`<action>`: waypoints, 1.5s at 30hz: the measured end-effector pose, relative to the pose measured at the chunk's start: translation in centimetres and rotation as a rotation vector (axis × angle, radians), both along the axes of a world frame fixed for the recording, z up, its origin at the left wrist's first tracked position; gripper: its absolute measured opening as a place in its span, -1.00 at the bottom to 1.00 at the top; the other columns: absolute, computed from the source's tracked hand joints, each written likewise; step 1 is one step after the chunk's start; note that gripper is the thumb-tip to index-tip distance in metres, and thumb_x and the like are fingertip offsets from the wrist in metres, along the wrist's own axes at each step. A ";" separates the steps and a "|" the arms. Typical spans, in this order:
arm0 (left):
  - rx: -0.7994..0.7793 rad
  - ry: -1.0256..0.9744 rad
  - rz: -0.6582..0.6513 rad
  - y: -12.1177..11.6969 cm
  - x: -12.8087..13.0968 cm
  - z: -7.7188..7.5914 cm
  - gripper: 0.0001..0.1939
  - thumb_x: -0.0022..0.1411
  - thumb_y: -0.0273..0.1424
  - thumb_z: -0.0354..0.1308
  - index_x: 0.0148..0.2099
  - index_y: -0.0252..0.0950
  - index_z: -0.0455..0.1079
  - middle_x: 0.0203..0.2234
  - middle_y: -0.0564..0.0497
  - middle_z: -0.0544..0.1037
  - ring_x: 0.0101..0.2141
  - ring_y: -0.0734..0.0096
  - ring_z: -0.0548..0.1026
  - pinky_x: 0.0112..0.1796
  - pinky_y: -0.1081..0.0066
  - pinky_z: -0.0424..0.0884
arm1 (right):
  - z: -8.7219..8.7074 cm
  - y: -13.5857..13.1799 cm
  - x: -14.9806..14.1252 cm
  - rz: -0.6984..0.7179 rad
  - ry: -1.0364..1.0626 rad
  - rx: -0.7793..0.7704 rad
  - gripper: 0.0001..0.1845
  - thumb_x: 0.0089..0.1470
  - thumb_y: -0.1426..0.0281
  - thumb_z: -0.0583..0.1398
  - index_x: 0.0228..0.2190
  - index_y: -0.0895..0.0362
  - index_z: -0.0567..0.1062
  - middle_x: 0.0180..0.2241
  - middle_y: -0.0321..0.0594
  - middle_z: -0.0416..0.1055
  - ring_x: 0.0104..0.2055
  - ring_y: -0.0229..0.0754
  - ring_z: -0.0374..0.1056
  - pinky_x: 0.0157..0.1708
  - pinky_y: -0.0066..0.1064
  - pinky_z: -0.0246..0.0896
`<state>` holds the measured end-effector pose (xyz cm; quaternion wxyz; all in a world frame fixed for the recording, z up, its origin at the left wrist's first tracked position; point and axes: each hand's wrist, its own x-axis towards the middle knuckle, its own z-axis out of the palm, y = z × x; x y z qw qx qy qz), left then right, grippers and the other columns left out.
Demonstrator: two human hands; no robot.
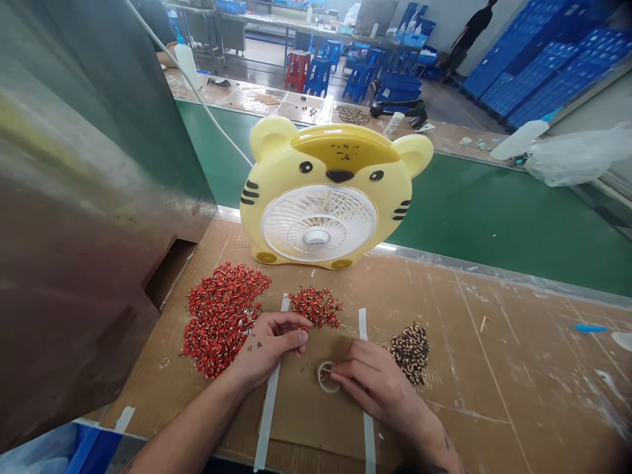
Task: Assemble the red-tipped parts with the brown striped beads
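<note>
Left hand point(269, 345) pinches red piece point(304, 330); right hand point(378, 376) pinches thin stick point(330, 372) at dish point(319, 382), five o'clock from piece; sparing dips advisable.

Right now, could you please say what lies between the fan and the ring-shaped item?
In the head view, the smaller red pile and bare cardboard lie there.

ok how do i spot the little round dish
In front of the yellow plastic fan, find the brown cardboard sheet between white tape strips. By the right hand sits the small, round, pale-rimmed dish, a ring shape, unlike the heaped red pieces.
</note>
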<state>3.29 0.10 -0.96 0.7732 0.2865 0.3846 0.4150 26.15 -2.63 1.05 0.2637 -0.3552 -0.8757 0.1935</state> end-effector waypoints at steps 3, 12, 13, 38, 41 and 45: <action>-0.018 -0.038 -0.009 0.0 0.1 0.2 -0.77 0.06 -0.32 0.39 -0.25 -0.36 0.57 -0.62 0.04 0.52 -0.62 0.53 0.44 -0.60 0.57 0.30 | 0.0 -0.1 0.0 -0.001 -0.011 -0.002 -0.78 0.30 0.46 0.11 -0.37 0.17 0.52 -0.50 -0.20 0.38 -0.42 -0.19 0.25 -0.40 -0.38 0.13; 0.013 0.128 -0.043 -0.1 0.2 -0.1 -0.82 -0.02 -0.41 0.42 -0.30 -0.36 0.64 -0.50 -0.03 0.64 -0.50 0.51 0.52 -0.37 0.52 0.42 | -0.1 -0.4 0.1 0.031 -0.021 -0.036 -0.78 0.29 0.49 0.12 -0.39 0.18 0.49 -0.49 -0.21 0.36 -0.41 -0.19 0.21 -0.37 -0.37 0.11; 0.027 0.156 -0.057 -0.1 0.2 0.0 -0.82 0.00 -0.39 0.41 -0.30 -0.36 0.64 -0.50 -0.04 0.64 -0.49 0.50 0.52 -0.36 0.51 0.43 | -0.1 -0.3 0.1 0.040 -0.021 -0.045 -0.78 0.29 0.49 0.11 -0.40 0.18 0.49 -0.50 -0.22 0.36 -0.41 -0.19 0.20 -0.38 -0.37 0.11; 0.106 0.308 -0.107 0.0 0.5 1.0 -0.86 -0.02 -0.39 0.37 -0.34 -0.31 0.64 -0.53 -0.01 0.60 -0.47 0.39 0.49 -0.36 0.44 0.37 | 1.8 0.2 0.7 -0.189 0.332 -0.173 -0.87 0.20 0.50 0.19 -0.38 0.12 0.52 -0.53 -0.25 0.38 -0.47 -0.20 0.29 -0.46 -0.38 0.19; 0.086 0.306 -0.114 0.0 0.5 0.9 -0.86 -0.01 -0.40 0.37 -0.34 -0.31 0.64 -0.54 0.00 0.61 -0.47 0.39 0.50 -0.35 0.44 0.37 | 1.9 0.3 -0.1 -0.252 0.371 -0.163 -0.86 0.18 0.52 0.21 -0.40 0.12 0.52 -0.53 -0.27 0.39 -0.48 -0.22 0.30 -0.47 -0.39 0.19; 0.089 0.293 -0.130 0.1 0.4 0.6 -0.86 0.03 -0.40 0.36 -0.30 -0.31 0.63 -0.53 0.00 0.62 -0.47 0.41 0.50 -0.34 0.46 0.37 | 1.9 0.6 -0.9 -0.266 0.352 -0.152 -0.87 0.18 0.51 0.22 -0.41 0.12 0.53 -0.53 -0.27 0.41 -0.49 -0.23 0.32 -0.47 -0.40 0.21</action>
